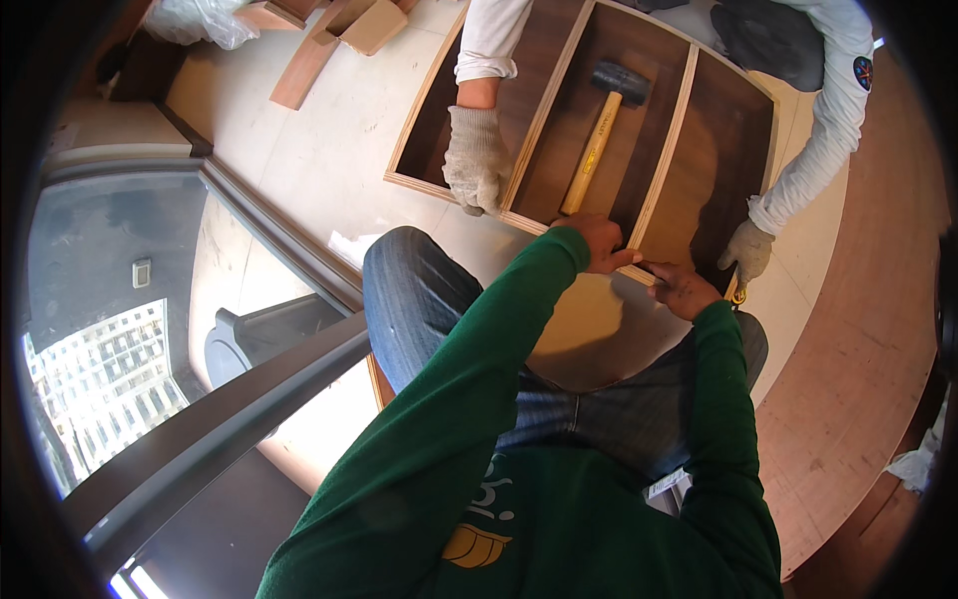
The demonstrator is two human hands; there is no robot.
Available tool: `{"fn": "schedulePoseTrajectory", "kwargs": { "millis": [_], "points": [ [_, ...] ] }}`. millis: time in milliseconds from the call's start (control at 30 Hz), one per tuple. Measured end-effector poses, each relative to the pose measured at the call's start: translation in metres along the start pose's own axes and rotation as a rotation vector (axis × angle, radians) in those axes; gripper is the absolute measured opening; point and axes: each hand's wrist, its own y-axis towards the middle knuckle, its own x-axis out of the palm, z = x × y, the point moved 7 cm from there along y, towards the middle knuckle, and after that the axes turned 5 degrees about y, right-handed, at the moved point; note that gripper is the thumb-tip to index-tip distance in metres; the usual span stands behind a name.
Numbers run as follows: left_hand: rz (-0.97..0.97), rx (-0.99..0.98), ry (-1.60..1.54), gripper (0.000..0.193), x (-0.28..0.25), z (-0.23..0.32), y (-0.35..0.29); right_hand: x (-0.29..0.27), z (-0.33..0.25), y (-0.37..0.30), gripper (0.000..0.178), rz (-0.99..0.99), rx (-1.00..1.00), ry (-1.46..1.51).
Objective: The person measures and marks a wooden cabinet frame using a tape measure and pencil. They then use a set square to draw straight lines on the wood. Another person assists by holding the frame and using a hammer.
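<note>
A wooden frame (571,55) with dividers and a dark inside lies in front of me. My left hand (599,242) is closed over its near edge, close to the middle compartment. Just right of it, my right hand (687,292) is closed at the same edge near the right divider; its fingertips are partly hidden. A mallet (595,150) with a black head and yellow handle lies in the middle compartment, its handle end by my left hand. A co-worker's gloved hand (477,160) grips the near edge at left. Their other gloved hand (748,252) is at the right corner.
A small yellow-and-black item (738,296) is below the co-worker's right-side glove. At left stands a grey-framed glass panel (289,240). Wood offcuts (304,70) and a plastic bag (200,22) lie at the far left. A large plywood sheet (858,329) covers the right side.
</note>
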Motion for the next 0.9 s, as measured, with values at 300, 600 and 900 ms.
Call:
{"fn": "schedulePoseTrajectory", "kwargs": {
  "millis": [300, 600, 900],
  "points": [
    [-0.007, -0.022, -0.006, 0.072, -0.002, 0.000, -0.003, 0.000, 0.001, 0.003, 0.056, -0.025, 0.004, -0.037],
    [0.004, 0.007, -0.007, 0.071, 0.002, -0.001, 0.002, 0.001, -0.005, 0.000, 0.053, -0.009, -0.046, -0.115],
    [0.008, -0.038, -0.101, 0.071, 0.001, -0.003, 0.007, -0.003, -0.009, -0.004, 0.052, -0.008, -0.097, -0.141]
  ]
}}
